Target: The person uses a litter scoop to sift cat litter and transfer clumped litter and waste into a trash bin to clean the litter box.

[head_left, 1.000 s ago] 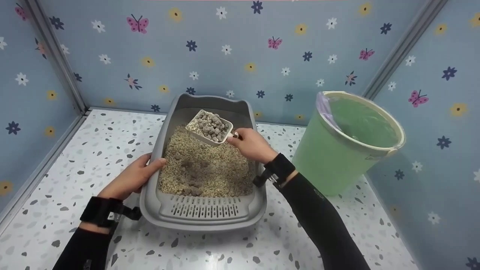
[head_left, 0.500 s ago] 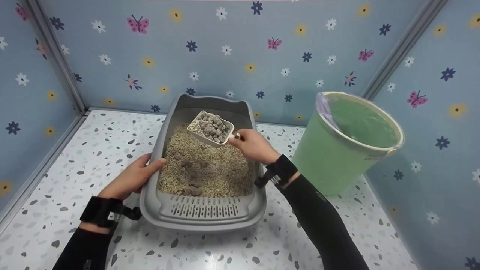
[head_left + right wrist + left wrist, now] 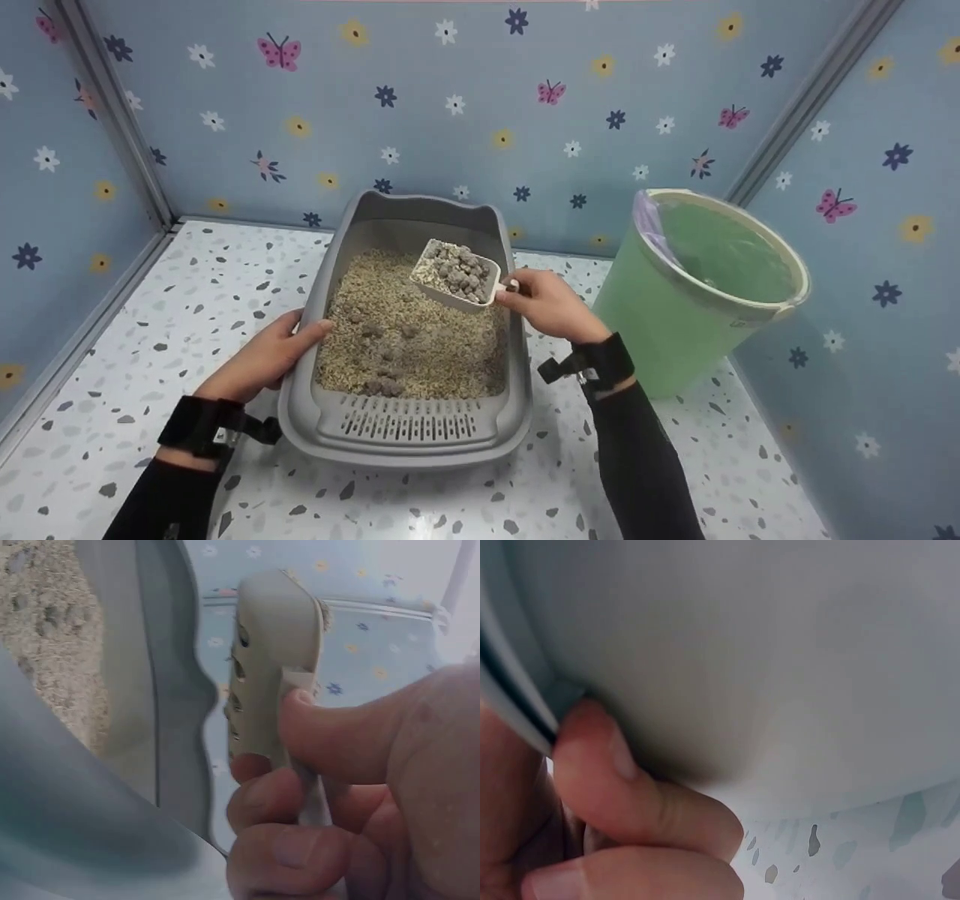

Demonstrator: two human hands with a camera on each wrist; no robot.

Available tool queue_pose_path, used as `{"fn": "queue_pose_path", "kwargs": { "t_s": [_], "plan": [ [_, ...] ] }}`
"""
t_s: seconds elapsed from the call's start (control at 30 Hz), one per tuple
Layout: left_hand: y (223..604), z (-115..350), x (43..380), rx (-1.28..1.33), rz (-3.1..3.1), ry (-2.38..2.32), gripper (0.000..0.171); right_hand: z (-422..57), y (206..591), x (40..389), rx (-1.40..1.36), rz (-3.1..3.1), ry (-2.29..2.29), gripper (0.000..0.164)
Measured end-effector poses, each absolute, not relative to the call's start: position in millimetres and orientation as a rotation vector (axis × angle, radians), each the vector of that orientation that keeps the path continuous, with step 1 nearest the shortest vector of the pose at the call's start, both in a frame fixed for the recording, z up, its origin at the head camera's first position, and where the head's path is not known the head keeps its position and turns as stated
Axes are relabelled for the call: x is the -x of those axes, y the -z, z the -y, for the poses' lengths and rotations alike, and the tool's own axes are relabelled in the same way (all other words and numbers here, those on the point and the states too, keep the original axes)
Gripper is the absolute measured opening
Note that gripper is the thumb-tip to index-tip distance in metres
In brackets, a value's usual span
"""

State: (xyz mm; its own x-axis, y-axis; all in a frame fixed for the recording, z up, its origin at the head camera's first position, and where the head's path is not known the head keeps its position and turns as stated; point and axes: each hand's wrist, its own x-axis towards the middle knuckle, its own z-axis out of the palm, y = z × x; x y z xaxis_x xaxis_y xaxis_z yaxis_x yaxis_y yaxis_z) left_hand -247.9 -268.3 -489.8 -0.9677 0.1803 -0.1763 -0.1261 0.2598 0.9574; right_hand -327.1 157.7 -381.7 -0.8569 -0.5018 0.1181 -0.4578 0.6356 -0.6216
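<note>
My right hand (image 3: 551,304) grips the handle of a cream litter scoop (image 3: 274,637), thumb along it and fingers curled beneath. Grey clumps (image 3: 463,274) and some loose pale litter fill the scoop, which hangs over the right part of a grey litter box (image 3: 409,454). Slots show along the scoop's side in the right wrist view. My left hand (image 3: 266,356) holds the box's left rim, thumb on top and curled fingers (image 3: 652,810) under the lip. Tan litter (image 3: 420,360) covers the box floor, with darker clumps (image 3: 382,386) near the front.
A green bin (image 3: 652,330) with a cream rim and a thin liner (image 3: 651,221) stands right of the box. Flower-patterned blue panels (image 3: 450,97) enclose the back and both sides. The speckled white surface (image 3: 420,510) lies under everything.
My right hand has carried the loaded scoop to the right and slightly toward me, from the middle of the box to its right side. My left hand stays on the rim.
</note>
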Motion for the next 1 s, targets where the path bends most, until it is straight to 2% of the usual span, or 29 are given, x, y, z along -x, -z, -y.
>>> {"fn": "queue_pose_path", "kwargs": {
  "t_s": [0.27, 0.6, 0.87, 1.0],
  "plan": [
    [492.9, 270.8, 244.6, -0.054, -2.270, -1.791, 0.091, -163.2, 388.1, 303.5, 0.740, -2.787, 1.069, 0.017],
    [493.9, 267.4, 245.0, -0.047, -2.285, -1.790, 0.092, -155.7, 393.5, 297.0, 0.787, -2.800, 1.037, 0.018],
    [493.1, 267.1, 249.1, -0.046, -2.268, -1.808, 0.087, -169.8, 388.9, 293.9, 0.773, -2.772, 1.108, 0.007],
    [491.5, 269.3, 249.2, -0.044, -2.270, -1.803, 0.089, -167.4, 389.1, 294.8, 0.764, -2.772, 1.150, 0.007]
  ]
}}
